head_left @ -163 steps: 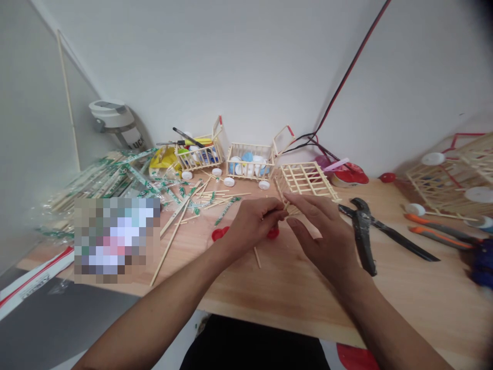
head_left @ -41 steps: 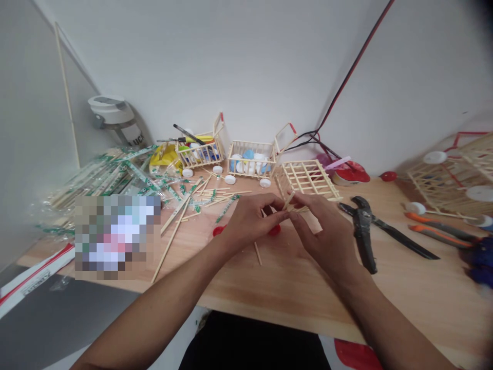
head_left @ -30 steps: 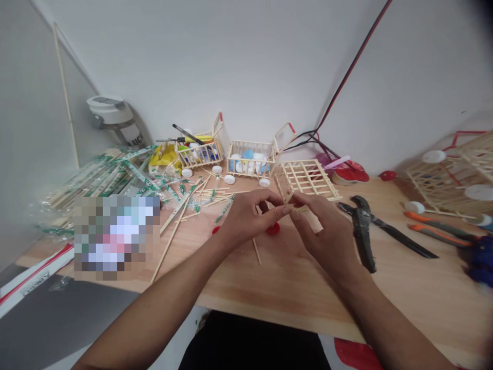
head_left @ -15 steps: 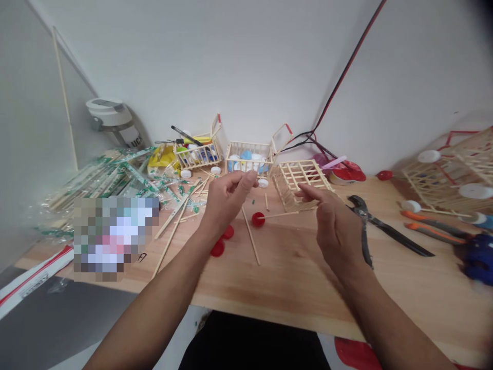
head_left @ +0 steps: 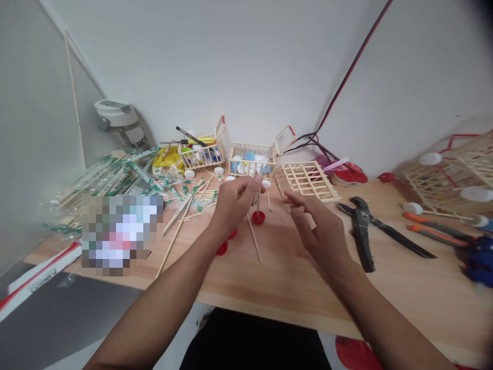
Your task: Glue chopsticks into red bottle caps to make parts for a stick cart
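Red bottle cap (head_left: 258, 217) below half-closed left hand (head_left: 233, 203); right hand (head_left: 318, 231) open, empty.

In the lower left of the table, a square of coloured blocks (head_left: 121, 235) covers what lies there, so I cannot tell what it is. At the right edge, a blue thing (head_left: 479, 262) is blurred and cut off, and a stick rack (head_left: 454, 177) is cut off too. The left hand (head_left: 234, 205) hides the top of a thin stick (head_left: 258, 205) standing on a red cap (head_left: 258, 218).
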A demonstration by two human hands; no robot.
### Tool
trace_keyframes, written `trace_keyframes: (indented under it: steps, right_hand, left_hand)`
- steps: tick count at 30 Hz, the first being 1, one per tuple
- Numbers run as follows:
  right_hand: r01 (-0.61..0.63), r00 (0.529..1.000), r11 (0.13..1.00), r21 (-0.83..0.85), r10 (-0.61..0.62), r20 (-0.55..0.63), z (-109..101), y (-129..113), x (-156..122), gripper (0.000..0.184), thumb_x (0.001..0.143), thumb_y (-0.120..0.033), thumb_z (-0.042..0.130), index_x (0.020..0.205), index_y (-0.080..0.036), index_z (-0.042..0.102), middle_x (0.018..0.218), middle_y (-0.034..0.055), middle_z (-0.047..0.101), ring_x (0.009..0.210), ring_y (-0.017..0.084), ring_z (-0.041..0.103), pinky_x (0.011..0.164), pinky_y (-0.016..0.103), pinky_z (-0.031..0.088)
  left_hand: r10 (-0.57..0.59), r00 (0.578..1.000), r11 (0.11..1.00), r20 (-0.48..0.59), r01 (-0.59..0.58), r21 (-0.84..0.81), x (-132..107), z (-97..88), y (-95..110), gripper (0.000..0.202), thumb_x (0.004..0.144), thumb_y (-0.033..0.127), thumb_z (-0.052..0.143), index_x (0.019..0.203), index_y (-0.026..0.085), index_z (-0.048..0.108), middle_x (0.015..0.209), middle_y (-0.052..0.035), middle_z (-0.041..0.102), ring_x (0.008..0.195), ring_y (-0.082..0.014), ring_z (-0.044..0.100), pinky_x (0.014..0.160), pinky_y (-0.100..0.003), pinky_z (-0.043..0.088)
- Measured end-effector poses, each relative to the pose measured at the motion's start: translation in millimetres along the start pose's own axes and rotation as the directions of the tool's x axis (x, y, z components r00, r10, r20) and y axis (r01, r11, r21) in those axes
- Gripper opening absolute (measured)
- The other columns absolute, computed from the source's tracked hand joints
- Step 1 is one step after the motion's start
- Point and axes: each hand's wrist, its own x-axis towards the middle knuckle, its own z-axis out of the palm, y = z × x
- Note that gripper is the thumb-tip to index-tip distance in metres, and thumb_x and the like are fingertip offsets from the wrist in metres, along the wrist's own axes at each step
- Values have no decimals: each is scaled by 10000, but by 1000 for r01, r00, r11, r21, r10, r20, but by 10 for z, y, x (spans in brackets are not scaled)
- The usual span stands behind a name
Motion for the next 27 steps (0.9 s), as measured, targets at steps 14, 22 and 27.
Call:
trace_keyframes:
  steps: [14,22,27]
  right_hand:
    - [54,996,998,-28,-52,71,98,-81,113,325,880,-302,582,1185,-194,603,950,70,682,849,187,626,763,362,511]
    - [-69,985,995,-67,78,153,32,-269,317,304,847,-349,615,1102,-190,658,691,-4,633,554,117,527,550,257,412]
    - [-152,953,987,-45,158,259,151,-297,430,284,822,-383,623,1025,-188,661,636,-18,598,556,126,517,552,261,365]
  left_hand:
    - [-26,996,998,-86,21,-62,13,-21,-29,621,941,596,315,771,147,709,466,19,495,470,-95,473,505,-240,360]
    - [175,969,984,-174,-164,75,18,-40,-5,529,974,479,347,782,150,714,572,-14,576,675,-137,580,734,-274,432]
    - [214,952,975,-219,-195,105,26,-62,-5,478,987,400,358,773,149,704,656,-28,609,743,-136,592,767,-271,435]
